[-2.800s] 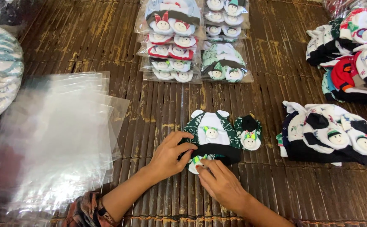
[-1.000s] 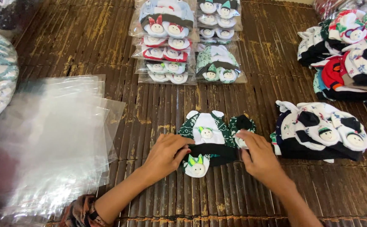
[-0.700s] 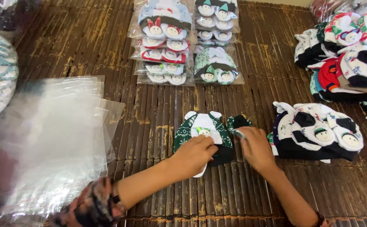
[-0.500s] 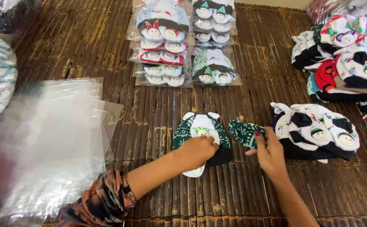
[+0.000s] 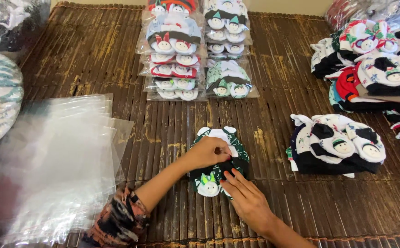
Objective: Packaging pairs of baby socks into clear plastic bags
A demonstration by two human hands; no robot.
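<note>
Head view: the right hand [image 5: 248, 200] has come back from beside the loose sock pile [image 5: 337, 144] and now lies flat, fingers open, on the near end of the folded green socks [image 5: 218, 158]. Their long axis runs away from the person. The left hand [image 5: 207, 151] presses their middle, fingers curled, on the bamboo mat [image 5: 273, 216].

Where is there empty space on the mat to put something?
Bare woven brown mat shows between the small green-and-white sock bundle and the loose black-and-white sock heap, and at top left. Crowded: clear plastic bags left, bagged sock packs top.
</note>
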